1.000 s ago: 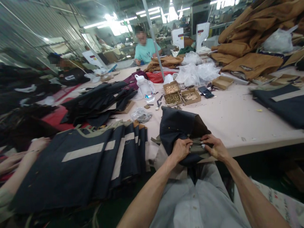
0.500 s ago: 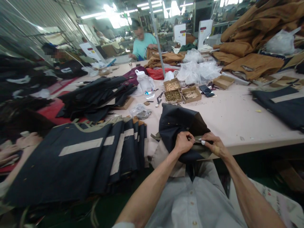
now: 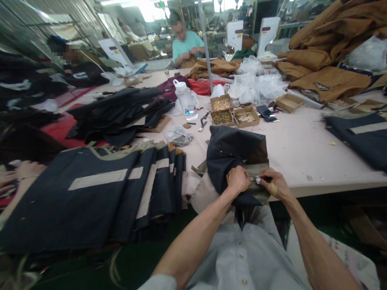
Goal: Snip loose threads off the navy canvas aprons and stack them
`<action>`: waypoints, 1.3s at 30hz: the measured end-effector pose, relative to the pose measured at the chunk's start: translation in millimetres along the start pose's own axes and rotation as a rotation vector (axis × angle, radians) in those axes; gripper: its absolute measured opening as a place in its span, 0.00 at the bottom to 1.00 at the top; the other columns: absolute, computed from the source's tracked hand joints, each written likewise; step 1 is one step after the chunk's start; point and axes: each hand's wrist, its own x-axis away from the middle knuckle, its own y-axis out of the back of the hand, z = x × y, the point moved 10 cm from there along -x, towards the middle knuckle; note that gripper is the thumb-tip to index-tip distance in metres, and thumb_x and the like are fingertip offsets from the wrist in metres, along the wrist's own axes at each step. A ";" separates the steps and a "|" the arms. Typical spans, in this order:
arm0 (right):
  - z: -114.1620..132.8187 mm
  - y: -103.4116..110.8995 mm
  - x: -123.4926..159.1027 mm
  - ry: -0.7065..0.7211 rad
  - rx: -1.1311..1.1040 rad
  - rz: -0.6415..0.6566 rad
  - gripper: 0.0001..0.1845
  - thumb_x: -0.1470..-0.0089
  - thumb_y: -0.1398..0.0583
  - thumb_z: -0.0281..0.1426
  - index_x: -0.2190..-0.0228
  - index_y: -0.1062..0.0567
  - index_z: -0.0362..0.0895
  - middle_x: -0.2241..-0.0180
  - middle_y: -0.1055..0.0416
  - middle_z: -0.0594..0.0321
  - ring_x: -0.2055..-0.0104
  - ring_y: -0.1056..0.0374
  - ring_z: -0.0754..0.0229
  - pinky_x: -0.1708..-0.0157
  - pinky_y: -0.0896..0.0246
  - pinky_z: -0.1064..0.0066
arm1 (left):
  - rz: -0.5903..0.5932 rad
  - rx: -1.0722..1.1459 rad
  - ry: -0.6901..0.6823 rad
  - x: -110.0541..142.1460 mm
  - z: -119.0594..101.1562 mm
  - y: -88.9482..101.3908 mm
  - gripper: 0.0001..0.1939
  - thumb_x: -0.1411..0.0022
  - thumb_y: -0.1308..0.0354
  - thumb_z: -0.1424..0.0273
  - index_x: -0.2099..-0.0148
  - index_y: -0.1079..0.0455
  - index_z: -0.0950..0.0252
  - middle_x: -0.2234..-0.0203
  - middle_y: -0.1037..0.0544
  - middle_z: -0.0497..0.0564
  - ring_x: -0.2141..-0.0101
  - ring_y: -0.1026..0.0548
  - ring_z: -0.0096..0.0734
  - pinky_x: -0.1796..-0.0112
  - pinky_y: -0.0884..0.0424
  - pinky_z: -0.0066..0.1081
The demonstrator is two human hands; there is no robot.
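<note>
A dark navy fabric piece [image 3: 223, 147] with an olive-grey inner side is bunched at the table's front edge, partly over my lap. My left hand [image 3: 238, 179] is closed on its folded edge, fingertips pinched. Just to the right, my right hand [image 3: 273, 182] pinches near the same edge, with white wrapping on a fingertip. Between the two hands is a small spot of metal, too small to name. A few brass-coloured studs dot the navy cloth.
Left of me lies a stack of navy fabric pieces [image 3: 69, 209] with beige strips. Ahead are cardboard boxes of small brass parts [image 3: 222, 117], a water jug [image 3: 186, 100] and plastic bags [image 3: 256, 86]. Brown garments [image 3: 332, 82] are piled at right. Co-workers sit at left and across the table.
The fabric's upper part has opened out, showing more of its olive inner side. Both hands stay pinched close together at its edge. The view has tilted down slightly.
</note>
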 end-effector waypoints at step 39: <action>4.0 -2.3 -53.9 -0.125 0.179 -0.262 0.19 0.45 0.42 0.39 0.57 0.20 0.43 0.68 0.20 0.54 0.69 0.26 0.51 0.65 0.32 0.62 | -0.023 -0.071 -0.086 19.1 2.1 14.7 0.13 0.35 0.41 0.62 0.52 0.19 0.59 0.61 0.16 0.59 0.56 0.19 0.45 0.52 0.26 0.37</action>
